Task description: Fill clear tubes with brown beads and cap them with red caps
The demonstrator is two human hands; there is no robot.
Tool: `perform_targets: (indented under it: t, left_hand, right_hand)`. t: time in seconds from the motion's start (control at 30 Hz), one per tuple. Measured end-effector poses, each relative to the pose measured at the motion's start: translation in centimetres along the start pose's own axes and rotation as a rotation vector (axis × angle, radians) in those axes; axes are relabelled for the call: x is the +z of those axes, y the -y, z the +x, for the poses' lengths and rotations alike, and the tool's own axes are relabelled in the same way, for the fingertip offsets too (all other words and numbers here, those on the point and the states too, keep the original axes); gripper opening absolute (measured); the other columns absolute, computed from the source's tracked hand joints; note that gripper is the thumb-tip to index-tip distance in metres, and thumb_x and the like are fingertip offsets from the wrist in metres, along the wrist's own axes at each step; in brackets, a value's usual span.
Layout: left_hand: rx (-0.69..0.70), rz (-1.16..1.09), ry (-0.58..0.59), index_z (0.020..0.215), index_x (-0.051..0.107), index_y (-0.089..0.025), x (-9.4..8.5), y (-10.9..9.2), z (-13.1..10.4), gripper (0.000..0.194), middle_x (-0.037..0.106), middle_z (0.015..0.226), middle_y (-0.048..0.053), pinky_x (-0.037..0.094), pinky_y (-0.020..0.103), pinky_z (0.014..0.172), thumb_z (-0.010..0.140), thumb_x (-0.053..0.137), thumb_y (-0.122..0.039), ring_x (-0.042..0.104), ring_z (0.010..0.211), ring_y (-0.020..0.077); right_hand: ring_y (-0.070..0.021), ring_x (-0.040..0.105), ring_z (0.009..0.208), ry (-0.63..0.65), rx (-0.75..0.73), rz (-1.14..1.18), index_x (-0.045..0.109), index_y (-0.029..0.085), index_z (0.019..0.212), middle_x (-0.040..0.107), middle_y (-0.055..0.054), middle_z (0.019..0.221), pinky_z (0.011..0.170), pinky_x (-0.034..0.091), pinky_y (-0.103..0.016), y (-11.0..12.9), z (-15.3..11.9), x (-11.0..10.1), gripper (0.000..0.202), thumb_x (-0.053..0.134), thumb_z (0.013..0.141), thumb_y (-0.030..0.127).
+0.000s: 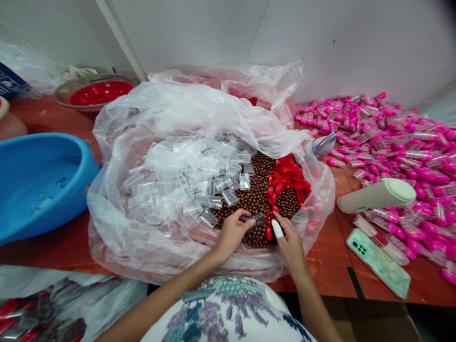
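My left hand [232, 232] pinches a small clear plastic tube [259, 220], held low over the brown beads [261, 172]. Close to the tube's right end is a red plastic cap [269, 232], with the fingers of my right hand [290, 237] closed at its right side; whether tube and cap touch I cannot tell. One finger of this hand wears a white cover [277, 229]. Beyond my hands lies a pile of red plastic caps [287, 175] on the beads. To the left is a heap of clear tubes [185, 166]. A large translucent plastic bag [142, 107] surrounds all of these.
A blue basin [46, 185] stands at left, with a bowl of red pieces [101, 92] behind it. Many pink-capped tubes [388, 137] cover the right side. Near them are a pale cylindrical bottle [374, 195] and a phone [379, 263], by the table's front edge.
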State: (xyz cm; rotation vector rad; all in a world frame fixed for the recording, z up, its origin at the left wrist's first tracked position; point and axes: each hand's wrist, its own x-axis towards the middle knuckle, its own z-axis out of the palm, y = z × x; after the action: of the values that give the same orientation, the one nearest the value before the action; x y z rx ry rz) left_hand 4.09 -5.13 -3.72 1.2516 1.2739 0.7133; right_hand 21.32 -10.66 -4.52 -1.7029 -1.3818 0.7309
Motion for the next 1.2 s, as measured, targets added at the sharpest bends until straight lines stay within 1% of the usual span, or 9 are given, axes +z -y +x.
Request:
perform_targets:
  t: [0.13,0.27,0.4,0.53,0.67,0.77,0.93,1.1,1.2]
  left_hand:
    - [-0.023,-0.045,0.037,0.094,0.062,-0.015,0.1,0.1,0.0,0.028,0.059,0.070,-0.002,0.035,0.019,0.051,0.071,0.062,-0.031,0.049,0.053,0.0083]
    - [-0.026,-0.134,0.064,0.101,0.064,-0.013,-0.1,0.5,0.1,0.036,0.063,0.084,0.003,0.042,0.021,0.060,0.068,0.066,-0.028,0.054,0.061,0.0091]
    - [-0.109,-0.277,0.111,0.102,0.064,-0.012,-0.7,0.4,-0.1,0.041,0.066,0.086,0.006,0.047,0.026,0.065,0.065,0.070,-0.029,0.058,0.065,0.0119]
    - [-0.281,-0.452,0.150,0.102,0.063,-0.014,-1.9,-0.5,-0.9,0.045,0.065,0.085,0.006,0.053,0.029,0.059,0.062,0.073,-0.031,0.061,0.070,0.0154]
    - [-0.335,-0.613,0.215,0.100,0.060,-0.015,-3.3,-1.8,-1.9,0.039,0.062,0.101,0.009,0.056,0.029,0.056,0.065,0.072,-0.027,0.064,0.084,0.0218]
    - [-0.332,-0.714,0.282,0.098,0.058,-0.015,-4.0,-2.3,-2.5,0.035,0.060,0.107,0.010,0.057,0.029,0.055,0.068,0.071,-0.026,0.061,0.095,0.0263]
    - [-0.330,-0.838,0.332,0.099,0.054,-0.015,-4.2,-1.9,-2.9,0.033,0.063,0.101,0.010,0.056,0.027,0.066,0.071,0.070,-0.024,0.063,0.093,0.0231]
    - [-0.250,-0.808,0.298,0.101,0.055,-0.016,-4.0,-1.1,-2.9,0.035,0.063,0.104,0.009,0.053,0.030,0.075,0.071,0.070,-0.024,0.063,0.091,0.0204]
    - [-0.192,-0.706,0.262,0.111,0.056,-0.018,-3.9,-1.0,-3.0,0.041,0.062,0.108,0.009,0.052,0.031,0.078,0.072,0.068,-0.026,0.061,0.093,0.0188]
  right_hand:
    - [-0.0210,0.051,0.111,0.006,0.063,0.091,0.056,0.023,0.119,0.057,-0.007,0.120,0.099,0.035,-0.040,0.0,0.1,0.1,0.037,0.046,0.085,0.030]
    - [-0.0230,0.052,0.111,0.014,0.187,0.233,0.058,0.022,0.117,0.059,-0.006,0.120,0.098,0.036,-0.041,0.5,0.3,0.1,0.038,0.052,0.081,0.034]
    - [-0.0227,0.060,0.091,0.039,0.322,0.306,0.060,0.022,0.115,0.064,-0.005,0.110,0.077,0.048,-0.036,1.0,0.6,0.0,0.041,0.058,0.076,0.034]
    - [-0.0147,0.060,0.063,0.000,0.431,0.449,0.061,0.023,0.113,0.068,-0.003,0.100,0.055,0.047,-0.027,1.1,0.8,0.0,0.044,0.065,0.071,0.034]
    - [-0.0196,0.065,0.073,-0.014,0.509,0.831,0.065,0.021,0.103,0.069,-0.004,0.095,0.060,0.051,-0.030,1.5,1.1,0.0,0.042,0.072,0.064,0.032]
    - [-0.0225,0.067,0.074,0.044,0.530,0.968,0.064,0.022,0.101,0.069,-0.005,0.092,0.062,0.053,-0.034,2.4,1.4,0.0,0.037,0.070,0.066,0.032]
    - [-0.0180,0.066,0.068,0.072,0.465,0.826,0.062,0.021,0.100,0.068,-0.006,0.094,0.059,0.053,-0.030,3.2,1.9,0.4,0.035,0.069,0.068,0.032]
    - [-0.0220,0.060,0.097,0.050,0.282,0.578,0.059,0.021,0.107,0.065,-0.008,0.107,0.081,0.049,-0.036,3.3,2.4,0.8,0.044,0.071,0.066,0.031]
    - [-0.0216,0.058,0.099,0.002,0.183,0.354,0.055,0.022,0.117,0.061,-0.008,0.113,0.090,0.043,-0.042,3.8,2.1,0.6,0.046,0.065,0.073,0.032]
